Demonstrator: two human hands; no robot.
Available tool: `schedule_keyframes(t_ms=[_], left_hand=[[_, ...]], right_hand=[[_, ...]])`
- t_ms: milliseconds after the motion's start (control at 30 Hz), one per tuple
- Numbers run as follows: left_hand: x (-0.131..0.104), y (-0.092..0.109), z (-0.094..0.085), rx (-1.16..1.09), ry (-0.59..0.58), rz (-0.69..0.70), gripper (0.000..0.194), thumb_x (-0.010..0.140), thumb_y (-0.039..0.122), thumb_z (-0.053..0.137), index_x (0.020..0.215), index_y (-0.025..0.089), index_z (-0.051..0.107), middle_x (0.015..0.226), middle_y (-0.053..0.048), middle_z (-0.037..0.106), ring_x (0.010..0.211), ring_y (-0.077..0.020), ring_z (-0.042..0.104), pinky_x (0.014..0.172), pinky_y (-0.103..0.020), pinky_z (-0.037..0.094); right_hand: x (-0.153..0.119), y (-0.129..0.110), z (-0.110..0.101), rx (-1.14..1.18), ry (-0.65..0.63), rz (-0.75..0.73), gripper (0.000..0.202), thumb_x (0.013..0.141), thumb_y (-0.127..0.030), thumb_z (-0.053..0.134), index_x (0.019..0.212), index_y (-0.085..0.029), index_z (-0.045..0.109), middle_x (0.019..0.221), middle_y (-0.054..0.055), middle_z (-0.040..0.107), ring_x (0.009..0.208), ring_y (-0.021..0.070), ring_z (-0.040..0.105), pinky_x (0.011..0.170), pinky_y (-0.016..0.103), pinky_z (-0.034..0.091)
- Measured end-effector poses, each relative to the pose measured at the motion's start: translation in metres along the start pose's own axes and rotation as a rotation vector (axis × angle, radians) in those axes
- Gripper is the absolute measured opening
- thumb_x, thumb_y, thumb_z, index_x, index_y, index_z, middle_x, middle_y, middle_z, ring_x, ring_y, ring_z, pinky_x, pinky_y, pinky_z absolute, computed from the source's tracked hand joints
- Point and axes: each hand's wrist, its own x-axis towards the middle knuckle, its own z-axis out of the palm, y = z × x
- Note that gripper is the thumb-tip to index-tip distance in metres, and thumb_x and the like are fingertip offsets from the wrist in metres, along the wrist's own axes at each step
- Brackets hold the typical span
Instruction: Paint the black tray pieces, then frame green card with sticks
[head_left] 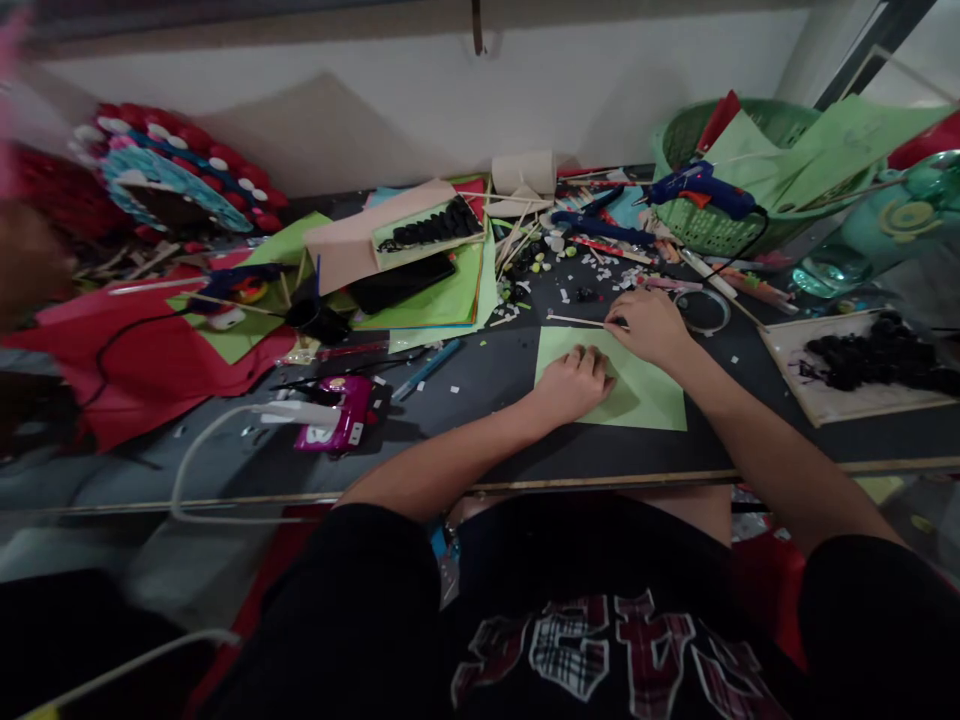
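A pale green sheet of paper point(645, 395) lies on the dark table near its front edge. My left hand point(576, 385) rests on the left part of this sheet, fingers curled, with nothing visible in it. At the sheet's far edge, my right hand point(646, 322) pinches the right end of a thin light stick point(576, 320). The stick points left, along the top edge of the paper. The two hands are close together but apart.
Left of the sheet are a blue pen point(427, 370) and a purple device point(349, 412) with a white cable. Behind lie paper scraps, sticks and a black phone point(401, 283). A green basket point(679, 225) holds a glue gun point(701, 190). A board point(810, 385) bears black pieces.
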Motion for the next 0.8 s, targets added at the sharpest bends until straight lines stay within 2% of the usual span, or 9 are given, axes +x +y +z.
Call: schedule_keyframes(t_ms=[233,600,800], left_hand=[[0.001,0.001,-0.003,-0.005,-0.04,-0.013,0.048,0.103,0.032,0.036,0.126,0.002,0.064,0.131,-0.02,0.065,0.117,-0.0331,0.065,0.089,-0.039,0.058],[0.0,-0.001,0.002,0.005,0.033,0.008,0.043,0.102,0.032,0.041,0.121,0.003,0.067,0.126,-0.021,0.067,0.112,-0.0316,0.068,0.083,-0.037,0.059],[-0.001,-0.003,0.011,0.034,0.117,0.04,0.043,0.102,0.032,0.041,0.119,0.003,0.068,0.122,-0.021,0.069,0.108,-0.0309,0.069,0.081,-0.037,0.059]], right_hand=[[-0.006,-0.005,-0.002,0.029,0.052,0.009,0.025,0.092,-0.026,0.053,0.087,-0.022,0.078,0.106,0.007,0.074,0.102,0.0286,0.062,0.087,0.047,0.04],[-0.009,-0.003,-0.002,0.052,0.043,-0.021,0.026,0.092,-0.027,0.053,0.084,-0.023,0.078,0.109,0.006,0.072,0.103,0.0268,0.061,0.087,0.045,0.037],[-0.009,-0.003,-0.002,0.039,0.017,-0.024,0.024,0.091,-0.026,0.056,0.087,-0.021,0.079,0.111,0.008,0.072,0.103,0.028,0.061,0.086,0.044,0.035]])
